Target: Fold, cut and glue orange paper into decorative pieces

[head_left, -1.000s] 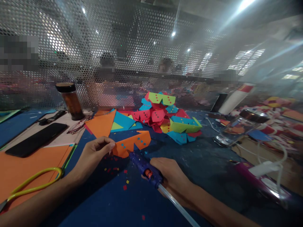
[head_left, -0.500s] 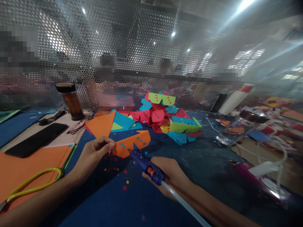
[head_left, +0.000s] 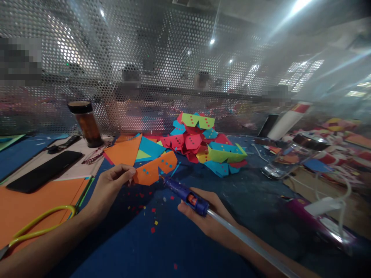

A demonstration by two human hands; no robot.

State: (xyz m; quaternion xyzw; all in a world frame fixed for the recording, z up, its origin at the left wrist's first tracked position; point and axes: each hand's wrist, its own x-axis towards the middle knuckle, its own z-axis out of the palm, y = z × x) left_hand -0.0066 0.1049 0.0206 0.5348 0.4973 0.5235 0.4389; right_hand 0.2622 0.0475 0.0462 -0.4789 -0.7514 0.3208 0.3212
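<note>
Between its thumb and fingers, my left hand (head_left: pixel 114 185) pinches the left end of an orange paper mask (head_left: pixel 147 174) dotted with small blue squares. My right hand (head_left: pixel 213 212) is wrapped round a blue glue gun (head_left: pixel 181 190), with a long clear glue stick (head_left: pixel 246 241) running out of its back end. The gun's nozzle points up and left, close to the notch in the mask's lower edge; whether it touches the paper I cannot tell. Small coloured paper squares (head_left: pixel 153 230) lie scattered on the blue tabletop (head_left: pixel 139 251) below.
Behind the mask is a pile of colourful paper masks (head_left: pixel 203 144) and folded sheets (head_left: pixel 124 148). To the left are yellow-handled scissors (head_left: pixel 43 220), a black phone (head_left: pixel 45 170) and a dark jar (head_left: pixel 85 125). A clear bottle (head_left: pixel 292 156) and a purple device (head_left: pixel 315 224) lie right.
The orange mask has shifted left and slightly up in my left hand. My right hand has drawn the glue gun to the right, its nozzle now lower against the mask's notch.
</note>
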